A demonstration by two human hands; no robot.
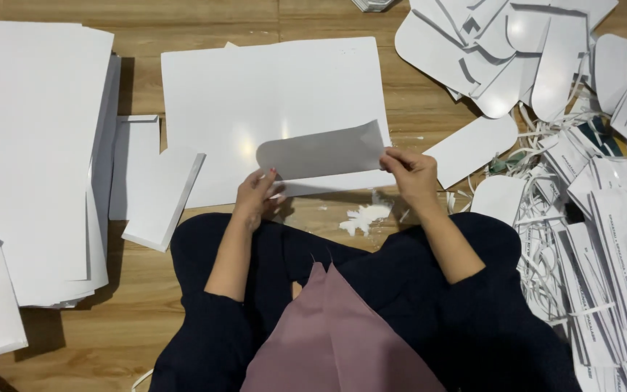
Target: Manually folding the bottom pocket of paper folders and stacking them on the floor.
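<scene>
Both hands pinched on the grey card piece [321, 151], left hand [255, 194] at its underside, right hand [409, 173] on the end corner; uneven pull likely creases or tears it.

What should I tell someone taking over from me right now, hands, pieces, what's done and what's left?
Left hand: grips the lower left edge of the grey rounded-end piece.
Right hand: pinches the same piece at its right corner.
The piece is held above the large white sheet on the wooden floor.
Done, by the look of it: a pile of white rounded cut pieces at upper right, with printed strips and trimmings beside them.
Left: stacks of white sheets on the left appear uncut.
</scene>
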